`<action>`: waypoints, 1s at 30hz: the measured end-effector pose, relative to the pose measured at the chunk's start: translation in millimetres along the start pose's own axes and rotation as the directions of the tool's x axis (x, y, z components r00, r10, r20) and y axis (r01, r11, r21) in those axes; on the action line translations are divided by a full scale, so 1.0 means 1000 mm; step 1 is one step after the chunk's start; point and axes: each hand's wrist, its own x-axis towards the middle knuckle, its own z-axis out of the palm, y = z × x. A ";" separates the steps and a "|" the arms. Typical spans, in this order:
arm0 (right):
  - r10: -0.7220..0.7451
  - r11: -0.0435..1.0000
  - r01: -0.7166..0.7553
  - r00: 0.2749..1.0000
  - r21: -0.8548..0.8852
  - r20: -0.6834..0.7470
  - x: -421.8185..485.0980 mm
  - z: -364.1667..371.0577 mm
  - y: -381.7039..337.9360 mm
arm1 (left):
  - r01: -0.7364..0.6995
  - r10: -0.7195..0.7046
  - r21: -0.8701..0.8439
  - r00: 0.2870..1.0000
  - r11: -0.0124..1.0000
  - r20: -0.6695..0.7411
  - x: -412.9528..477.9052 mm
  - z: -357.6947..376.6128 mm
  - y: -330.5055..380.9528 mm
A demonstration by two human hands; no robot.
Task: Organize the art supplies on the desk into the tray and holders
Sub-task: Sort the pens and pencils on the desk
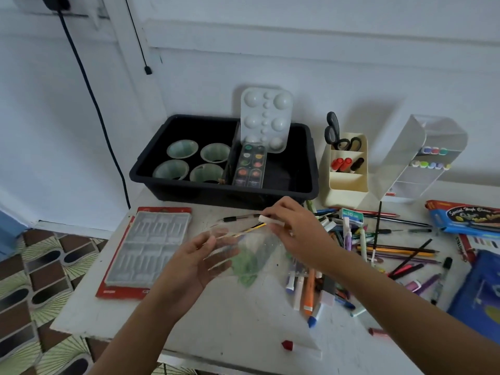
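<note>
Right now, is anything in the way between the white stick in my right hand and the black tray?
Nothing visible. The right hand pinches the white stick just in front of the black tray, whose right section looks bare.

White panelled wall (351, 50), hanging black cable (89, 85), patterned tile floor (40, 280)

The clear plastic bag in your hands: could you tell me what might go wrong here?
The right hand pinches a small white stick by the clear plastic bag that the left hand holds; it could miss and roll away. The white plastic palette leaning in the black tray might topple.
</note>
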 end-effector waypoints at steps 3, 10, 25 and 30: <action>0.059 0.995 -0.066 0.994 0.069 0.096 0.004 -0.009 0.004 | -0.052 0.051 0.053 0.999 0.997 0.014 0.000 -0.001 0.005; -0.148 0.984 0.151 0.988 0.097 -0.039 0.004 -0.025 0.000 | 0.053 -0.057 0.052 0.995 0.997 0.083 0.001 0.004 0.037; 0.014 0.948 0.135 0.886 0.289 -0.463 -0.002 -0.034 -0.003 | 0.061 -0.092 0.126 0.962 0.990 0.258 0.002 0.020 0.049; 0.372 0.742 -0.164 0.907 0.650 -0.197 0.004 -0.034 -0.006 | -0.238 0.202 0.241 0.965 0.941 0.166 -0.009 0.034 0.056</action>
